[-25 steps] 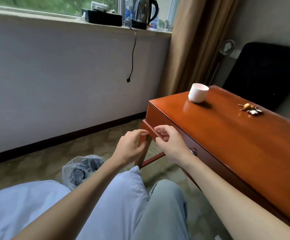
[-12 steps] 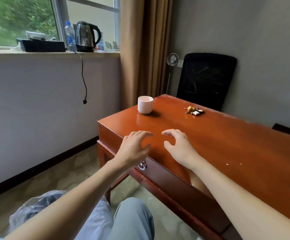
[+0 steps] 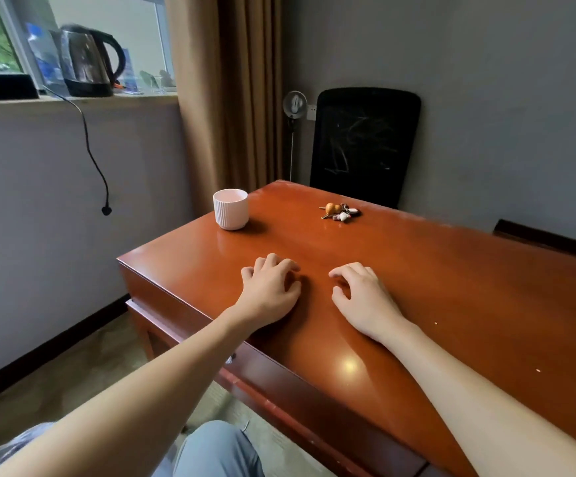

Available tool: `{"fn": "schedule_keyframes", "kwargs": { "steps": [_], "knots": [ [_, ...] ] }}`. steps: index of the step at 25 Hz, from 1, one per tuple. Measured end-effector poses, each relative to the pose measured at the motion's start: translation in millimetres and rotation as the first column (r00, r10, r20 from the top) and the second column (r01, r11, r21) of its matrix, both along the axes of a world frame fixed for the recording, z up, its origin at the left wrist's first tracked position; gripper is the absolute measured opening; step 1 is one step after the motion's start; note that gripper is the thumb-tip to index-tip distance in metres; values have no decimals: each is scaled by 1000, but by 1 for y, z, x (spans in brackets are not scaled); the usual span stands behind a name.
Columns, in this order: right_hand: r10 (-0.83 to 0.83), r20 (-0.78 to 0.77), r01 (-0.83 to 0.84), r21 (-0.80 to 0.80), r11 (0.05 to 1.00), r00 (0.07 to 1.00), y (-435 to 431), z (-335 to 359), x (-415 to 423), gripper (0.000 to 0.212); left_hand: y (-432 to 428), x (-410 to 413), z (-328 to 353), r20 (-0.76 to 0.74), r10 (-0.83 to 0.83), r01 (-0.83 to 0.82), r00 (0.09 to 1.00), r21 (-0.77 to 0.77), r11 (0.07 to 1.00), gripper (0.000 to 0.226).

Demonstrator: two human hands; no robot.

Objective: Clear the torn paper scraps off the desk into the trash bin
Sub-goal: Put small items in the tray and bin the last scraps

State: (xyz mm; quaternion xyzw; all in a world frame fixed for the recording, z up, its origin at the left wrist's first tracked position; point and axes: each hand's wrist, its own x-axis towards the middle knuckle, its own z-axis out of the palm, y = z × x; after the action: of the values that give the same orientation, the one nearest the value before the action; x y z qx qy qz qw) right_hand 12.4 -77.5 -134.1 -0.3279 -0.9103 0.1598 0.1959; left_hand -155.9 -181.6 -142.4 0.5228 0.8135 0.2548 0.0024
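Your left hand (image 3: 269, 290) and right hand (image 3: 365, 297) rest palm-down on the desk (image 3: 451, 287), fingers loosely curled, holding nothing.

Cup (image 3: 230, 208): white, ribbed, upright, left of the keys and well apart from them.
Keys (image 3: 339, 211): small bunch with an orange gourd-shaped charm, lying flat.
Kettle (image 3: 89, 62): steel, black handle, on the windowsill (image 3: 73, 102).
Cord (image 3: 90, 149): black, hanging down the wall, plug dangling.
Curtain (image 3: 224, 91): tan, right of the window.
Chair (image 3: 364, 142): black mesh back, against the grey wall.
Fan (image 3: 294, 105): small, on a stand, between curtain and chair.
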Motion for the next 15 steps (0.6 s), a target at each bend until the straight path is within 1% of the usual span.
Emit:
{"fn": "schedule_keyframes", "kwargs": {
  "steps": [2,4,8,11,15],
  "knots": [
    [3,20,-5,80,997,1000,14,-2,-1,28,21,-3,0,-1,27,-27,1000,8,1000,31],
    [-1,14,-1,121,993,1000,28,-3,-8,27,41,-8,0,-9,44,-44,999,6,999,32],
    [-91,-61,96,88,991,994,59,-1,-29,33,82,-21,0,-43,44,-46,998,-32,998,40],
    [-117,-53,122,98,988,992,84,-4,-46,40,114,-35,-1,-56,54,-58,997,-66,996,47],
    [-134,-68,141,118,983,989,114,-5,-67,43,151,-52,-2,-71,61,-65,996,-66,996,50]
  ]
}}
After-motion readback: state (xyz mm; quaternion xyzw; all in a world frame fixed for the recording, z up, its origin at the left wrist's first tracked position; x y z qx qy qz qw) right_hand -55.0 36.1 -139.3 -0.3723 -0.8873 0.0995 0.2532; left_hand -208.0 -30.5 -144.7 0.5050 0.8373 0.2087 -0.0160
